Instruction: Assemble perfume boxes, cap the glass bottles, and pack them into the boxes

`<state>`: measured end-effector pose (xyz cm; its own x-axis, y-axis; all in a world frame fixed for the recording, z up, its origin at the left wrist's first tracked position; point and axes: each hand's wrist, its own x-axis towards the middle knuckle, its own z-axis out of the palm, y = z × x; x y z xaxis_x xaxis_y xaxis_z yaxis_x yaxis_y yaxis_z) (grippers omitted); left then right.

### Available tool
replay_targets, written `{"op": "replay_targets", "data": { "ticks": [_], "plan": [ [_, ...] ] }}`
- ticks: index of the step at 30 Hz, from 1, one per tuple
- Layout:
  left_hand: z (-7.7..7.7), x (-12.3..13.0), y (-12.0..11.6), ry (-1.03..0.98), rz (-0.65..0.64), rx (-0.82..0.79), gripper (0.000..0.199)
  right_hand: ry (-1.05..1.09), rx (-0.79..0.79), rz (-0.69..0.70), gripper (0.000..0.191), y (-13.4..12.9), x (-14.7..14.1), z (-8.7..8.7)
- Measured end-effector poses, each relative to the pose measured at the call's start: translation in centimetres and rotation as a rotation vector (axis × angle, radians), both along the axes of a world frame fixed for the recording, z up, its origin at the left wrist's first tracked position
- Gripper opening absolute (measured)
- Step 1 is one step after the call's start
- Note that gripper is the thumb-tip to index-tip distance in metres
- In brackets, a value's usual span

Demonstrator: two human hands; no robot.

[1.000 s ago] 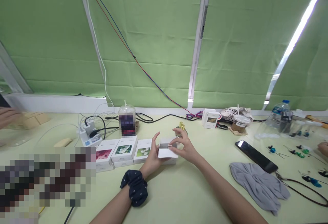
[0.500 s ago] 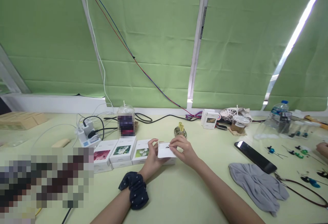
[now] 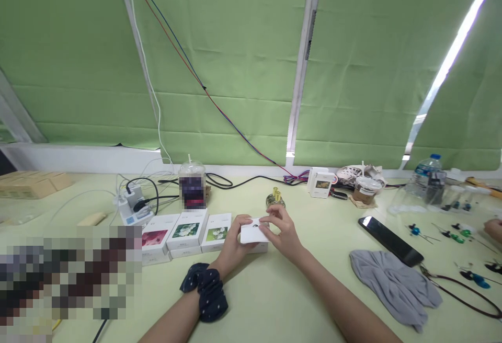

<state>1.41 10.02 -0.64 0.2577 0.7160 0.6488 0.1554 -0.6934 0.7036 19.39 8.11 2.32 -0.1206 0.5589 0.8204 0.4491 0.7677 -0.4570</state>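
A small white card with a little black mark on it is held above the table, in front of the boxes. My left hand grips it from the left side, with a dark dotted scrunchie on that wrist. On the card's right part, the thumb and forefinger of my right hand are closed in a pinch. White boxes with flower pictures stand just behind and to the left: one pink, one with white flowers, one green and white. Another white box is partly hidden beneath my hands.
A dish with brass-coloured pieces stands beyond my right hand. On the right lie a phone, a grey cloth and several small blue and green items. Cups, a bottle and a power strip line the back. Another person's hand shows far right.
The card has tilted so that more of its marked face shows. My right hand's fingers have shifted slightly on its right part; my left hand stays nearly in place.
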Motion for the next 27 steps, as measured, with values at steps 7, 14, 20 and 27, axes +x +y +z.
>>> {"op": "replay_targets", "data": {
  "ticks": [7,14,20,27],
  "plan": [
    [0.6,-0.2,-0.3,0.024,0.048,-0.139,0.022,0.167,-0.234,0.194,0.027,-0.3,0.1,0.0],
    [1.5,0.0,-0.8,0.068,0.106,-0.189,0.025,0.264,-0.339,0.221,0.023,0.5,-0.3,0.3],
    [1.5,0.1,-0.9,0.078,0.133,-0.166,0.025,0.453,-0.631,0.264,0.026,1.1,-0.6,0.2],
    [1.6,0.2,-1.0,0.090,0.122,-0.177,0.026,0.584,-0.713,0.283,0.021,0.8,-1.0,0.4]
  ]
}}
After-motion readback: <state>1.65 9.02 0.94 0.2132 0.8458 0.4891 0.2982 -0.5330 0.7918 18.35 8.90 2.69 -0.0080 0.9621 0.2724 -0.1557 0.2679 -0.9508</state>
